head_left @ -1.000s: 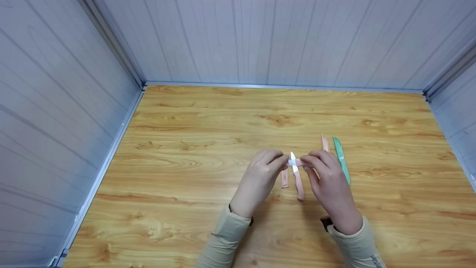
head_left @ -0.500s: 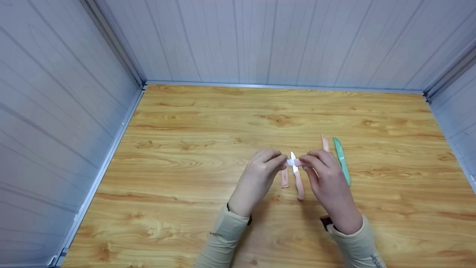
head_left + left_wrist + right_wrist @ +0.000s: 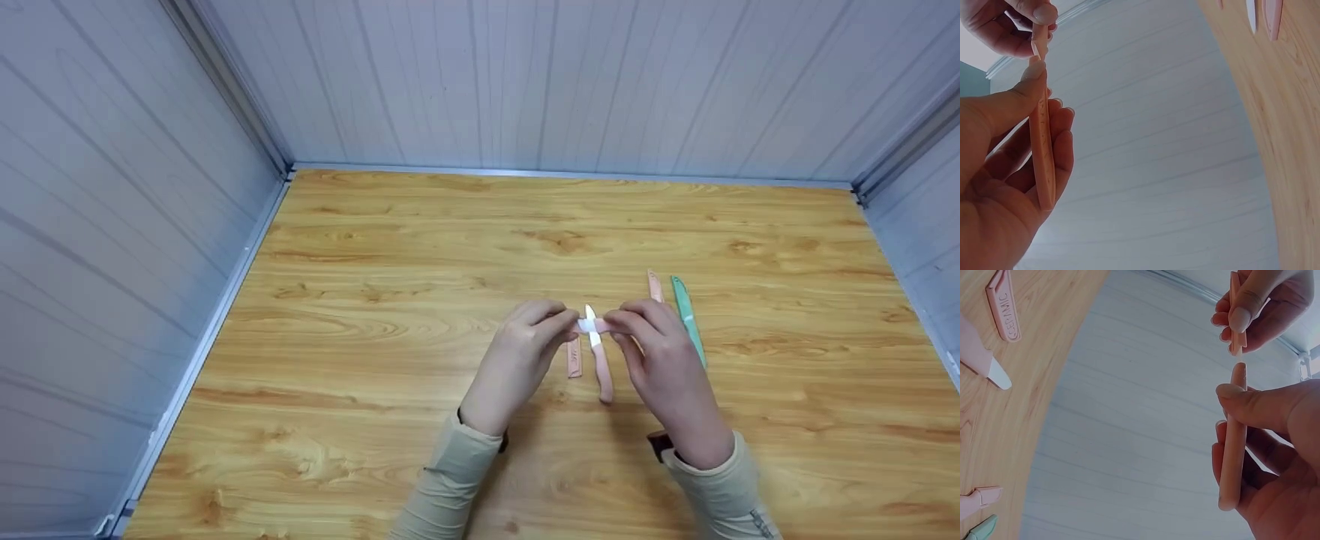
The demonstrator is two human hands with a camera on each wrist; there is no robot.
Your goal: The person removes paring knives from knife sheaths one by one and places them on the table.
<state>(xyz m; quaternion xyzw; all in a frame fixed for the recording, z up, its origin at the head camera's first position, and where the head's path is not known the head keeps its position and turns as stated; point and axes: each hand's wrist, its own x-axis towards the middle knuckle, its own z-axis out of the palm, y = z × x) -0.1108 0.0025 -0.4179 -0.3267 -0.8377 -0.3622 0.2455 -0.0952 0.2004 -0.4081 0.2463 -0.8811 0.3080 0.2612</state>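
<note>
Pinched by my left hand is a pink sheath with raised lettering along its side. My right hand grips the smooth pink handle of a ceramic knife, thumb on top. Handle and sheath lie in one line between the hands, held above the table. In the right wrist view a short white bit of blade shows between them; the rest is hidden in the sheath. Under the hands lie a bare pink-handled knife with a white blade and a loose pink sheath marked CERAMIC.
Right of the right hand, a green sheathed knife lies on the wood-grain table. Next to it a pink sheathed knife is mostly hidden behind that hand. Pale panel walls border the table at the back and sides.
My left hand has shifted very slightly to the left with the sheath, and a little more white shows between the hands. The things on the table have not moved.
</note>
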